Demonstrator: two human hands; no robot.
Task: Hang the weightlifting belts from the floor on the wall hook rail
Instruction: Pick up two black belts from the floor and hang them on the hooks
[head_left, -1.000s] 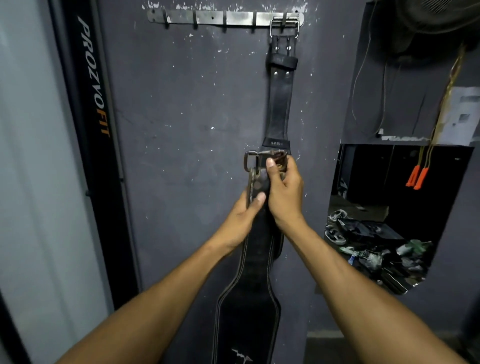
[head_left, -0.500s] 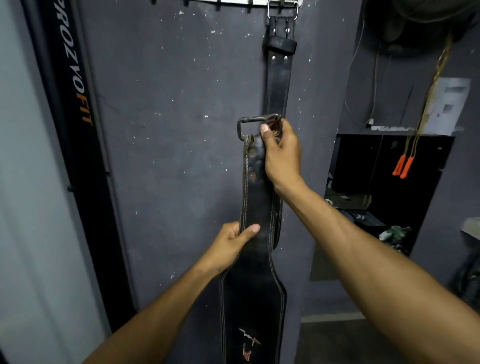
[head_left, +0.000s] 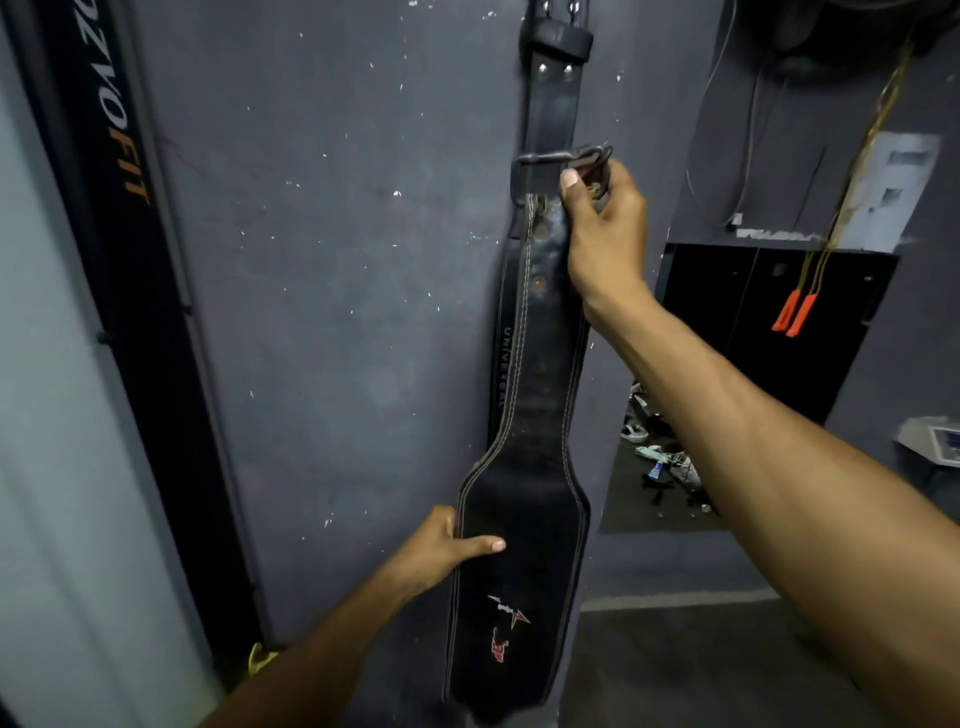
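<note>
I hold a black leather weightlifting belt (head_left: 524, 561) with white stitching upright against the grey wall. My right hand (head_left: 602, 228) grips its top end just under the metal buckle (head_left: 545, 158). My left hand (head_left: 441, 545) clasps the left edge of its wide lower part, thumb across the front. Behind it a second black belt (head_left: 553, 104) hangs down the wall from above. The hook rail is out of the frame at the top.
A black post with orange lettering (head_left: 119, 166) stands to the left of the wall. To the right is an opening with a dark cabinet (head_left: 769, 317), orange-handled cords (head_left: 795, 312) and clutter on the floor (head_left: 660, 457).
My left hand slid down the belt from near the buckle to the wide lower part. The view tilted down, so the hook rail left the frame. My right hand kept its grip.
</note>
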